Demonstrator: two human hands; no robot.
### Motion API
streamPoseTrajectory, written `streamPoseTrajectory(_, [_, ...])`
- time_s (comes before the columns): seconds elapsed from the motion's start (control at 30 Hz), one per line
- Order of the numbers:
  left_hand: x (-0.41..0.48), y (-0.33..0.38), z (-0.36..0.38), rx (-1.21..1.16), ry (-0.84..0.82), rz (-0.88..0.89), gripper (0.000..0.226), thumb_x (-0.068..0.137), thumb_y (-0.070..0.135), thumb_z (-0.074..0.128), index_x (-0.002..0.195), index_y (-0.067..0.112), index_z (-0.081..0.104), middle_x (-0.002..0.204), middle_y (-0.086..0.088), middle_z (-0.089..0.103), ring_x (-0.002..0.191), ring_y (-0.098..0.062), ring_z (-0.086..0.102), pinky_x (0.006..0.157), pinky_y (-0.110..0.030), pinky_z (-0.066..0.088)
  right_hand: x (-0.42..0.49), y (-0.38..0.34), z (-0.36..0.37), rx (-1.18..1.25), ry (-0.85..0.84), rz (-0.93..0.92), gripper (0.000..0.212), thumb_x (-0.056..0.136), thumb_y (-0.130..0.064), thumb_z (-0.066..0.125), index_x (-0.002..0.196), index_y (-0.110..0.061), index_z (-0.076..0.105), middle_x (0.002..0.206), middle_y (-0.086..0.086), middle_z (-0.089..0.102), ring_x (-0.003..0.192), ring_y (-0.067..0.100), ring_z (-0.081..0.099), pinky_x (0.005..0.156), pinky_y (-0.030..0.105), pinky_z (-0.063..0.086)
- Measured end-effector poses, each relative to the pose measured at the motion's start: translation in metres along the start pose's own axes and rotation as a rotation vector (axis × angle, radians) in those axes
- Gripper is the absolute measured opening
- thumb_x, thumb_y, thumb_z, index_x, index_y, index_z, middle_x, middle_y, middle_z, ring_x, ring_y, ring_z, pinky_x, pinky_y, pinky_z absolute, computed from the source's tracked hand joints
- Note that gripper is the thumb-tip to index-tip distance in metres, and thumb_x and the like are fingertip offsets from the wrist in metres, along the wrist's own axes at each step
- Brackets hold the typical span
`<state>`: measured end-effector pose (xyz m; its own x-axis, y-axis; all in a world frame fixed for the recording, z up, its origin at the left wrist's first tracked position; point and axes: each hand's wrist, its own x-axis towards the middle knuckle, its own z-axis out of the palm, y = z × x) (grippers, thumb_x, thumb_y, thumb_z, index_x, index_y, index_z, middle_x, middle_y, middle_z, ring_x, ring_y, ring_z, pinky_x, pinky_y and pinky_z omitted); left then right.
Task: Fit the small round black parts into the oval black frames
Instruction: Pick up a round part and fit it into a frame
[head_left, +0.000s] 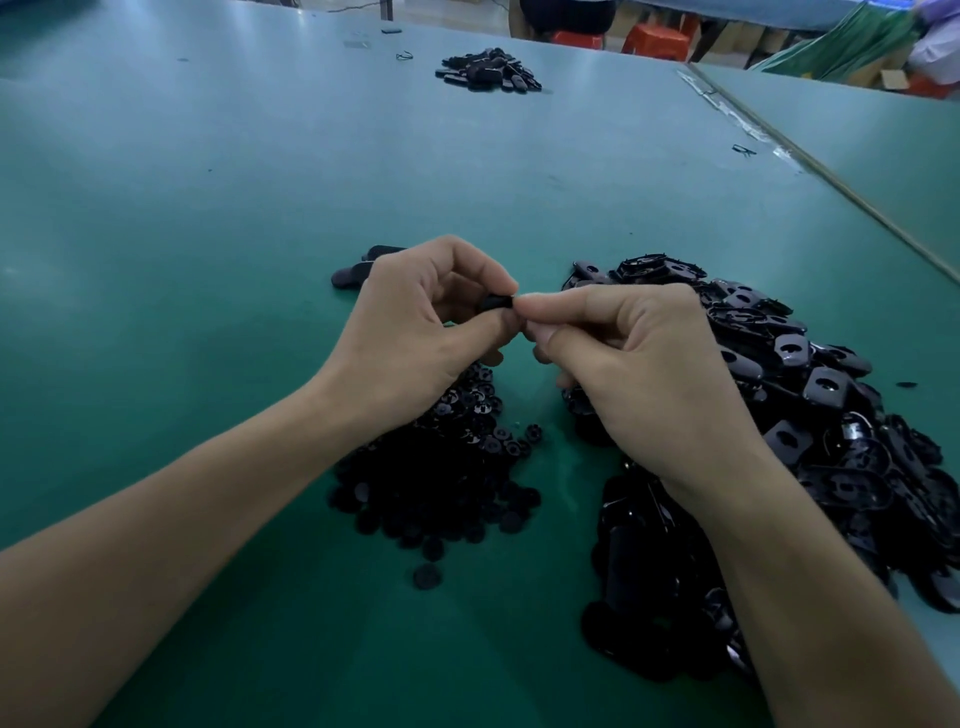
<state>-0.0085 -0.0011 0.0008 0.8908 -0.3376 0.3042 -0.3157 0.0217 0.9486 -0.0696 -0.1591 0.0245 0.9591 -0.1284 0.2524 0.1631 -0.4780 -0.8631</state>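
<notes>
Black part (494, 303) pinched between my left hand (415, 338) and right hand (639, 364); I'd keep it square, press evenly.

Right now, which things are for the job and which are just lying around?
For the job: left hand and right hand, pinching a small black piece between them; heap of round parts; heap of oval frames.
Just lying around: orange stools; green cloth; thin black scrap on the right.
</notes>
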Motion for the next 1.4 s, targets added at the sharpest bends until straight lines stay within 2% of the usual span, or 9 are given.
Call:
streamPoseTrajectory(0.07, [0.0,0.0,0.001,-0.016,-0.029,-0.019,0.021,0.085,-0.003,0.073,0.088,0.016,0.065,0.072,0.002,0.071,0.065,-0.007,0.066,0.06,-0.018,0.054,-0.001,0.002,-0.001,-0.047,0.013,-0.031,0.021,0.09,-0.012,0.071,0.096,-0.03,0.08,0.072,-0.014,0.07,0.06,0.002,0.06,0.059,0.014,0.043])
streamPoseTrajectory(0.17, [0.0,0.003,0.001,-0.084,-0.072,-0.053,0.023,0.086,-0.004,0.071,0.095,0.016,0.065,0.075,0.003,0.074,0.065,-0.005,0.066,0.06,-0.018,0.053,-0.001,0.004,-0.002,-0.113,0.033,-0.04,0.021,0.09,-0.018,0.072,0.098,-0.037,0.073,0.089,-0.01,0.067,0.067,0.005,0.062,0.062,0.011,0.041])
streamPoseTrajectory(0.3, [0.0,0.006,-0.004,-0.146,-0.1,-0.083,0.029,0.081,-0.004,0.073,0.099,0.015,0.064,0.077,0.0,0.075,0.066,-0.007,0.068,0.062,-0.018,0.054,0.0,0.002,-0.001,-0.012,0.016,0.004,0.015,0.089,-0.014,0.072,0.092,-0.03,0.071,0.081,-0.007,0.075,0.077,0.007,0.072,0.074,0.029,0.056])
streamPoseTrajectory(0.4, [0.0,0.006,-0.004,-0.144,-0.103,-0.089,0.025,0.083,-0.007,0.073,0.095,0.013,0.065,0.074,0.0,0.075,0.065,-0.008,0.068,0.063,-0.018,0.054,0.0,0.002,-0.003,0.021,0.005,0.001,0.011,0.088,-0.014,0.073,0.088,-0.025,0.073,0.077,-0.009,0.076,0.073,0.008,0.073,0.068,0.026,0.056])
streamPoseTrajectory(0.57, [0.001,0.005,-0.006,-0.175,-0.113,-0.134,0.023,0.067,0.014,0.078,0.089,0.011,0.071,0.075,-0.003,0.076,0.066,-0.011,0.07,0.064,-0.019,0.056,-0.001,0.003,-0.005,0.015,0.005,-0.007,0.01,0.085,-0.015,0.074,0.082,-0.025,0.072,0.072,-0.01,0.074,0.068,0.008,0.072,0.062,0.024,0.053])
streamPoseTrajectory(0.87, [-0.001,0.004,-0.003,-0.102,-0.148,-0.149,0.023,0.065,0.016,0.079,0.085,0.009,0.072,0.072,-0.006,0.076,0.063,-0.012,0.072,0.061,-0.018,0.055,0.001,0.006,-0.006,-0.048,-0.014,0.033,0.001,0.073,-0.025,0.073,0.074,-0.024,0.072,0.065,-0.014,0.072,0.056,-0.001,0.063,0.054,0.014,0.044])
streamPoseTrajectory(1.1, [0.0,0.008,-0.005,-0.05,-0.089,-0.082,0.016,0.074,-0.003,0.08,0.08,0.01,0.072,0.068,-0.006,0.075,0.059,-0.013,0.071,0.058,-0.019,0.055,0.001,0.002,-0.008,-0.017,-0.021,0.015,0.004,0.078,-0.02,0.075,0.078,-0.024,0.074,0.067,-0.01,0.073,0.06,0.006,0.067,0.059,0.026,0.051])
streamPoseTrajectory(1.23, [0.002,0.006,-0.007,-0.021,-0.051,-0.073,0.018,0.076,-0.006,0.079,0.079,0.011,0.072,0.066,-0.005,0.074,0.056,-0.011,0.069,0.056,-0.018,0.054,0.001,-0.001,-0.007,-0.021,-0.038,0.021,0.016,0.087,-0.01,0.072,0.085,-0.025,0.075,0.066,-0.008,0.073,0.061,0.007,0.07,0.057,0.019,0.053])
streamPoseTrajectory(1.4, [0.009,-0.001,-0.016,-0.013,0.184,-0.052,0.015,0.083,0.0,0.077,0.086,0.014,0.073,0.068,0.001,0.075,0.059,-0.011,0.069,0.058,-0.021,0.057,0.015,-0.004,-0.01,-0.137,0.14,0.082,0.022,0.095,-0.008,0.06,0.105,-0.02,0.074,0.082,-0.006,0.075,0.073,0.006,0.072,0.072,0.029,0.06])
